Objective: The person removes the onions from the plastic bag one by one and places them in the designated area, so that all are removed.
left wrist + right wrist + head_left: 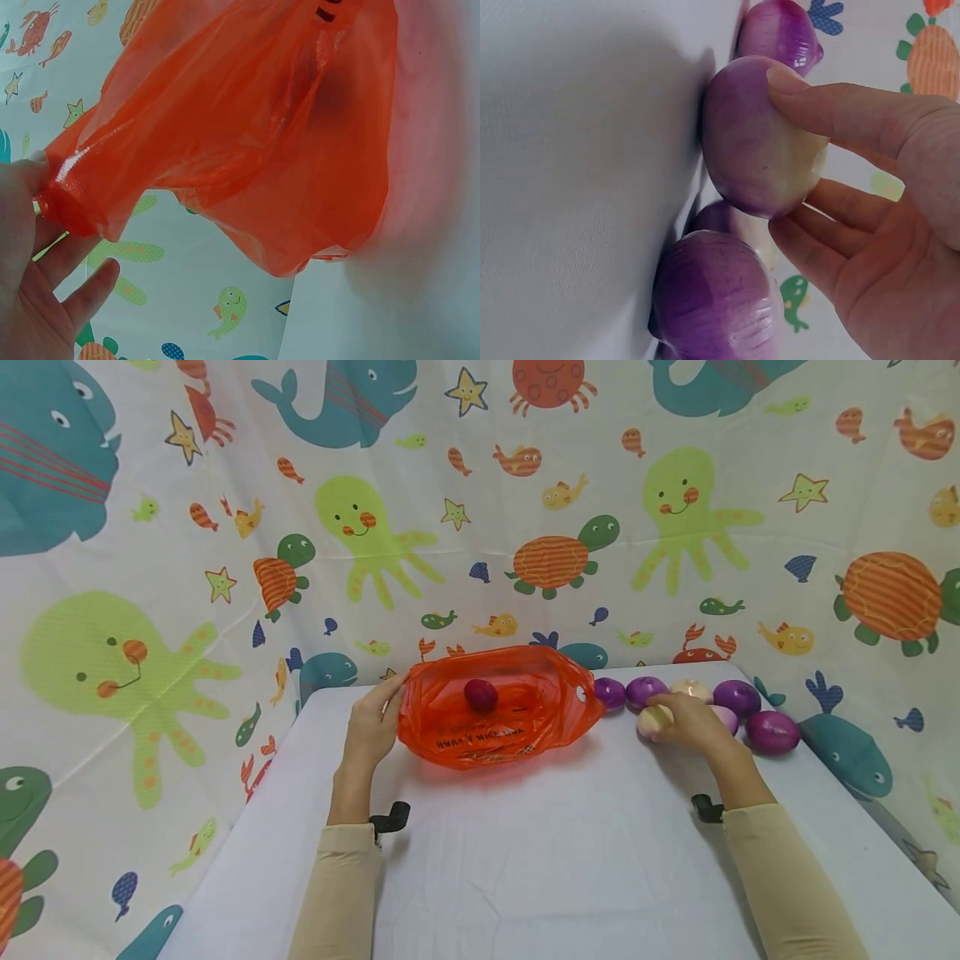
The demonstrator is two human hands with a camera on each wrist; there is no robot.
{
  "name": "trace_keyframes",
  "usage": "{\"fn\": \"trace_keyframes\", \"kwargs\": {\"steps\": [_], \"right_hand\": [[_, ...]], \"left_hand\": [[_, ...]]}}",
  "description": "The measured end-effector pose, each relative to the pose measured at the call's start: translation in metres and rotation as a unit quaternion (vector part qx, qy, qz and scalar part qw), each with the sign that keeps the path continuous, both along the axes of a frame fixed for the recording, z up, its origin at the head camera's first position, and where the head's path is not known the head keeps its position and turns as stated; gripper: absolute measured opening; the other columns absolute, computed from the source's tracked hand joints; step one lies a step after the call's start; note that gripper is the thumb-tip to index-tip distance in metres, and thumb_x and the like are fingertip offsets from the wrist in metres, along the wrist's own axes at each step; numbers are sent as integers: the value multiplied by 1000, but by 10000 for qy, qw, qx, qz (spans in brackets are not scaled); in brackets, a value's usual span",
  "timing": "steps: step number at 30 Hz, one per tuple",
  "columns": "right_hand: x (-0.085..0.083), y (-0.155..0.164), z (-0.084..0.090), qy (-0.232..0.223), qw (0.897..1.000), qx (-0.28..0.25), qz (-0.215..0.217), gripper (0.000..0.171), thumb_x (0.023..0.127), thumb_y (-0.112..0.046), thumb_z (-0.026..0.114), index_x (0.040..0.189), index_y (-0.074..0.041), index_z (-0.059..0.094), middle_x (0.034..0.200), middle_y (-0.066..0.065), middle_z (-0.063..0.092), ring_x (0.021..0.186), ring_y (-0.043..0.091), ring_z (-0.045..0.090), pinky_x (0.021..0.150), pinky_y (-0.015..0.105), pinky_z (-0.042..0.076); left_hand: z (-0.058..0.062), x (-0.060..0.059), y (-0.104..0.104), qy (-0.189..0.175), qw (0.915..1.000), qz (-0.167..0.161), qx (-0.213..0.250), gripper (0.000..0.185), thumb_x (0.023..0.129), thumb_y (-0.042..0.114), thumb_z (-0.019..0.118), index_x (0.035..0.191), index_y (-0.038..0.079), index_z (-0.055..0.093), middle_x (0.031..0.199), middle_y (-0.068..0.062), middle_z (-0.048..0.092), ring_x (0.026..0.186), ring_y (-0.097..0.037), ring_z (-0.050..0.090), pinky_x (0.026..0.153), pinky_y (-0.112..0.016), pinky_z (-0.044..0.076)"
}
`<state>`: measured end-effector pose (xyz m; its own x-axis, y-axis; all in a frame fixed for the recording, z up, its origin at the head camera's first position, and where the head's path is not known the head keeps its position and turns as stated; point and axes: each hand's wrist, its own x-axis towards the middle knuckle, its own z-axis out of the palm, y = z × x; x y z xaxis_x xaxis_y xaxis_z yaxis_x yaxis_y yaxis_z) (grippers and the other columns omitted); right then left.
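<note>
My left hand pinches the left end of a thin orange-red plastic bag. In the left wrist view the bag is bunched between thumb and fingers and spreads away from the hand. A dark red roundish thing shows in the bag's middle. On the right, my right hand grips a pale onion with purple tinges. Seen from the right wrist, thumb and fingertips hold that onion around its sides, low beside the white tabletop.
Several more purple and pale onions lie around the right hand, among them a dark purple onion near the right edge and another beside the bag's right end. A patterned sea-animal curtain stands behind the white table.
</note>
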<state>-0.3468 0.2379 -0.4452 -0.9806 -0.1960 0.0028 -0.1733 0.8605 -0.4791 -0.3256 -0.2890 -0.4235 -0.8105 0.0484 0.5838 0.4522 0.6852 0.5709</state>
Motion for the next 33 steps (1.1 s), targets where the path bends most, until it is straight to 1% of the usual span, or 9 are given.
{"fn": "trace_keyframes", "kwargs": {"steps": [5,9,14,19,23,30,33], "right_hand": [[2,0,0,-38,9999,-48,-98,66,89,-18,82,145,1,55,139,31,59,127,50,50,106,74,42],[3,0,1,-36,9999,-44,-105,63,89,-17,82,144,1,55,137,31,60,125,50,52,106,73,42],[5,1,2,13,9999,3,-163,59,90,-13,80,142,1,56,137,32,59,125,51,51,107,74,41],[5,2,2,-3,9998,-3,-212,57,92,-17,79,142,0,56,137,30,59,125,50,51,107,73,40],[5,1,2,-16,9998,-24,-205,57,93,-18,78,141,0,56,136,30,59,124,49,51,107,73,40],[7,0,4,-99,9996,-87,-232,60,94,-21,78,145,-1,54,140,29,57,128,49,48,108,75,39],[7,-2,6,1,9998,-120,-173,62,95,-22,76,147,0,52,143,29,55,130,49,47,111,75,37]], "left_hand": [[1,0,1,44,10000,49,-37,40,110,25,52,148,15,61,144,-9,65,137,-31,60,115,-51,48],[0,-1,1,36,10000,41,-45,40,111,25,52,148,14,60,145,-9,65,137,-31,60,115,-51,48],[0,0,1,-46,10000,37,-22,40,111,26,51,149,16,59,146,-8,65,138,-31,59,114,-51,49],[0,0,1,-63,10000,15,6,40,111,26,51,149,16,59,145,-10,65,138,-31,59,114,-51,49],[1,0,1,-86,10000,45,7,40,111,26,51,150,17,59,146,-8,64,139,-31,59,114,-51,48],[1,0,2,-79,10000,59,0,40,111,26,51,150,17,59,146,-8,64,139,-30,59,114,-51,49],[1,0,2,-82,10000,48,17,41,111,26,51,150,18,59,146,-8,64,139,-30,59,113,-51,49]]}}
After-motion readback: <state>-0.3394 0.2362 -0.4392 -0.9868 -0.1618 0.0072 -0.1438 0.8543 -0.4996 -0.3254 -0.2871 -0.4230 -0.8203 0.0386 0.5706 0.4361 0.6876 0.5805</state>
